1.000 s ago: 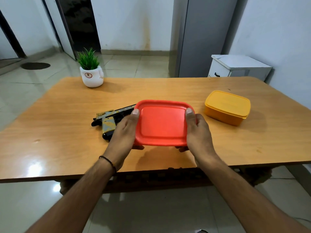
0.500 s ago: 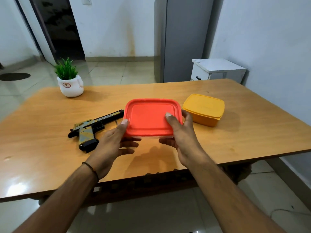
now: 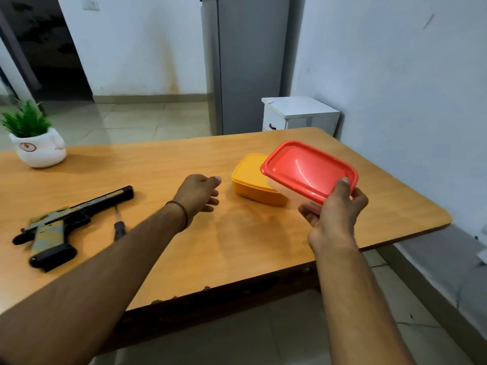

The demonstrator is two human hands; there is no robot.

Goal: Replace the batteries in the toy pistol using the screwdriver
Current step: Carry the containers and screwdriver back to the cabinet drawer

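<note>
The right hand (image 3: 336,214) holds a clear box with a red lid (image 3: 308,171) up in the air, above the wooden table (image 3: 237,248); the thumb lies on top of the lid near its close edge, and the fingers are curled under the box; the box is tipped, with its far side higher. Behind the red-lidded box, and partly hidden by it, a yellow box with a yellow lid (image 3: 251,180) sits on the table; I cannot tell if the two boxes touch.

The left hand (image 3: 199,192) is empty; it hangs just above the table with the fingers loosely curled and spread a little, gripping nothing; it is just to the left of the yellow box and does not touch it; a thin dark band goes round its wrist.

The toy pistol (image 3: 62,225) lies flat on the table, well to the left of the left hand, with its barrel pointing toward that hand. The screwdriver (image 3: 118,223) lies on the table just beside the pistol, between the pistol and the left arm; it looks a bit blurry.

Far off past the pistol, near the table's back edge, stands a small green plant in a white pot (image 3: 37,143).
</note>
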